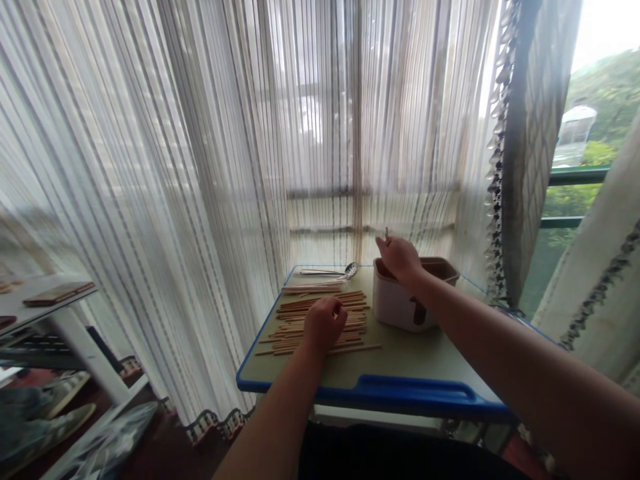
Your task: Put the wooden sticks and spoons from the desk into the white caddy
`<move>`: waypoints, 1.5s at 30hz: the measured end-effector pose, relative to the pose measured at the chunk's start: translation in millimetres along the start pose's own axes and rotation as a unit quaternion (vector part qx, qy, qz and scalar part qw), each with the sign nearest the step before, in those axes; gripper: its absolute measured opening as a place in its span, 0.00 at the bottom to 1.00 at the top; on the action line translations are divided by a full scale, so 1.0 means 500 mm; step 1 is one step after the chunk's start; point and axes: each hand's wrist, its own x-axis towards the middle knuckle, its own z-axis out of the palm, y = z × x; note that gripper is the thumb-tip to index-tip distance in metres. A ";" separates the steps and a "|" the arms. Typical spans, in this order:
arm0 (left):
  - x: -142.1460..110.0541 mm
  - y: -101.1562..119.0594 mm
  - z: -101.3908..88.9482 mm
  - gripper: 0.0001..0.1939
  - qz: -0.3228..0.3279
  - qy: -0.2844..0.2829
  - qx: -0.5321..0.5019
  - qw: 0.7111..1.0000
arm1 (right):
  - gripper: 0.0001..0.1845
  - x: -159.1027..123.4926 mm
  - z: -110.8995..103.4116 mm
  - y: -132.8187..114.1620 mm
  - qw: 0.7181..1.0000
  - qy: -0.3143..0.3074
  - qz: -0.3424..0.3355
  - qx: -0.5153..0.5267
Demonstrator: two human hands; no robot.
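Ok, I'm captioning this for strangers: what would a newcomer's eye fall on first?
Probably the pale striped curtain, which fills most of the view behind the blue-edged table. Next, the wooden sticks spread over the table's left part, around the left hand. To their right stands a white, brown-rimmed container, with the right hand up by it, pinching a thin stick.

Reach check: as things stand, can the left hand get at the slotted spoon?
Probably yes: the left hand is over the sticks, and only low-lying sticks seem to separate it from the slotted spoon. The box stands off to the right.
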 end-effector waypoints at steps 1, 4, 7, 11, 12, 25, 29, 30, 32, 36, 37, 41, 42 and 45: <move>0.000 0.000 0.000 0.04 -0.002 -0.001 0.002 1.000 | 0.26 0.002 0.006 -0.004 1.000 -0.021 0.003 -0.006; 0.000 -0.001 0.000 0.04 -0.007 -0.003 0.008 1.000 | 0.24 0.008 0.016 -0.016 0.997 -0.068 0.022 -0.022; 0.001 -0.001 -0.001 0.04 -0.009 0.000 0.009 1.000 | 0.22 0.016 0.014 -0.026 0.994 -0.092 0.043 -0.028; 0.001 0.000 -0.002 0.04 -0.008 0.001 0.003 1.000 | 0.22 0.018 0.005 -0.031 0.993 -0.111 0.039 -0.024; 0.001 0.000 -0.002 0.04 -0.010 0.001 0.004 1.000 | 0.22 0.016 0.006 -0.032 0.993 -0.113 0.033 -0.022; 0.003 -0.001 -0.010 0.05 -0.015 0.030 0.000 0.999 | 0.24 -0.070 -0.039 -0.070 0.985 0.147 0.007 0.089; 0.005 -0.002 -0.018 0.06 -0.017 0.056 -0.012 0.998 | 0.10 -0.200 -0.033 -0.043 0.969 0.084 -0.130 0.192; 0.005 -0.001 -0.020 0.06 -0.016 0.058 -0.016 0.998 | 0.09 -0.234 -0.020 -0.026 0.969 0.016 -0.147 0.197; 0.004 0.001 -0.024 0.06 -0.010 0.056 -0.021 0.998 | 0.11 -0.291 0.015 0.011 0.966 -0.088 -0.150 0.192; 0.000 0.008 -0.032 0.05 0.001 0.056 -0.012 0.998 | 0.11 -0.343 0.071 0.066 0.961 -0.184 -0.131 0.161; 0.000 0.010 -0.035 0.05 0.003 0.059 -0.010 0.998 | 0.10 -0.344 0.078 0.072 0.957 -0.205 -0.132 0.160; -0.003 0.024 -0.050 0.07 0.012 0.062 -0.017 0.998 | 0.09 -0.333 0.086 0.077 0.942 -0.241 -0.102 0.208; -0.007 0.028 -0.054 0.09 0.015 0.049 -0.017 0.999 | 0.10 -0.331 0.086 0.079 0.939 -0.239 -0.082 0.232; -0.033 0.039 -0.060 0.11 0.032 -0.015 0.011 0.999 | 0.12 -0.330 0.085 0.090 0.928 -0.200 -0.006 0.314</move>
